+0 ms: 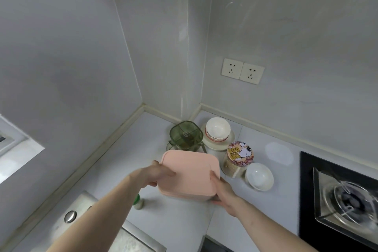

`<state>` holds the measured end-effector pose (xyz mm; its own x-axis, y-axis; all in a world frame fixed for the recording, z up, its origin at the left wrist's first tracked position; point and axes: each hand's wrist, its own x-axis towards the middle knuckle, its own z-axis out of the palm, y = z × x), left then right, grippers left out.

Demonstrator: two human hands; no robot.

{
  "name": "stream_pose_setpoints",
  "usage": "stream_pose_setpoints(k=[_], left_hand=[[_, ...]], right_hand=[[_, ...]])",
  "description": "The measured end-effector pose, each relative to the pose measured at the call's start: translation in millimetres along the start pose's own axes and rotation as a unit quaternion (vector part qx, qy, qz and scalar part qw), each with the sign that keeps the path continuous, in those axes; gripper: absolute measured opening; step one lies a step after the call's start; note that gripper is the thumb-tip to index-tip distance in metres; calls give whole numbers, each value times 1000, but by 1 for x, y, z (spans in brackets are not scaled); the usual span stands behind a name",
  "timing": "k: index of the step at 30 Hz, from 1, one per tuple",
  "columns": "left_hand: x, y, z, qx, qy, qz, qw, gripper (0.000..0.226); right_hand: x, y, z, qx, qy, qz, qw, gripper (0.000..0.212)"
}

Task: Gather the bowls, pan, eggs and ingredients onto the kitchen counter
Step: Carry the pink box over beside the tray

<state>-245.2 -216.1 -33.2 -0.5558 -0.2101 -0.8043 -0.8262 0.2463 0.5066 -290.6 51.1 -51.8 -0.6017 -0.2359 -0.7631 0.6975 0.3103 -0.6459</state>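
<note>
Pink container, square, lidded, contents hidden; held over the counter in the corner, whether resting on it or lifted not clear. Underside and near wall mostly covered by the lid and the hands.
Stove, right edge, cut off by the frame.
Sink, lower left, partly cut off and crossed by the left forearm.
Left hand, clamped on the container's left edge, thumb on the lid, fingers underneath out of sight.
Right hand, clamped on the near right corner, fingers wrapped under.
Green pitcher, behind the container, lower part blocked by it.
Stacked bowls on a plate, beside the pitcher.
Jar with cartoon lid, just right of the container.
Single white bowl, near the jar.
Small green-capped bottle, mostly behind the left forearm.
</note>
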Motion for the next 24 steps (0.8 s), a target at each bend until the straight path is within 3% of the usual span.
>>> stream_pose_setpoints(k=[4,7,12,16,19,24], left_hand=[[-6,-3,20,46,-1,-19,999,117],[-20,-13,37,28,-6,-14,999,104],[-27,-50,72,-31,3,-10,999,103],[-31,-69,92,-168,36,24,985,107],[-45,-62,101,-247,39,42,967,88],[-61,-64,104,-233,23,35,972,83]], right_hand=[[0,15,-18,-32,11,-3,999,41],[-11,30,-34,-47,10,8,999,40],[-30,51,-51,-31,-13,45,998,37],[-28,51,-48,1,-18,56,998,48],[-22,53,-42,11,-18,44,999,52],[-38,70,-46,-22,-45,46,998,54]])
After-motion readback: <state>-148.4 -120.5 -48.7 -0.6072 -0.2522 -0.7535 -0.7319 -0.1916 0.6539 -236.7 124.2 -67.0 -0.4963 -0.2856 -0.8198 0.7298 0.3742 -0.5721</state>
